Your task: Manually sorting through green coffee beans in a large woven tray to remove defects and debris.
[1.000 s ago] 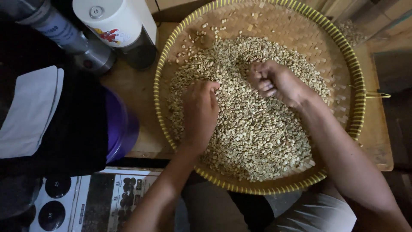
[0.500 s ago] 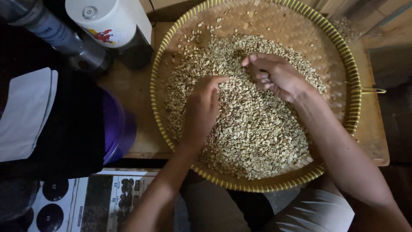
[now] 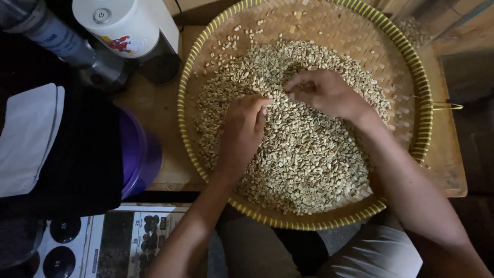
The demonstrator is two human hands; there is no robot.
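Nearest the camera, a printed chart point(image 3: 128, 237) with dark circles and bean pictures lies low at the left, beside the person's lap. Just above it the round woven tray point(image 3: 419, 103) with a yellow rim rests on the wooden tabletop point(image 3: 154, 108), its near edge hanging over the lap.

The tray holds a wide heap of pale beans point(image 3: 309, 159), thick through the middle and thinning to scattered single ones toward the far rim.

The left hand point(image 3: 242, 134) lies palm down on the heap, its fingers point(image 3: 260, 105) pressed together and curled, tips dug into the beans; whether they pinch any cannot be told. The right hand point(image 3: 327, 92) rests a little farther in, also palm down, its fingers point(image 3: 296, 85) bunched and bent into the beans, tips pointing toward the left hand. The two hands are close but apart.

Left of the tray stands a purple tub point(image 3: 139, 154), partly under a dark cloth. Farther back sit a white can point(image 3: 121, 23) and a metal flask point(image 3: 67, 44).
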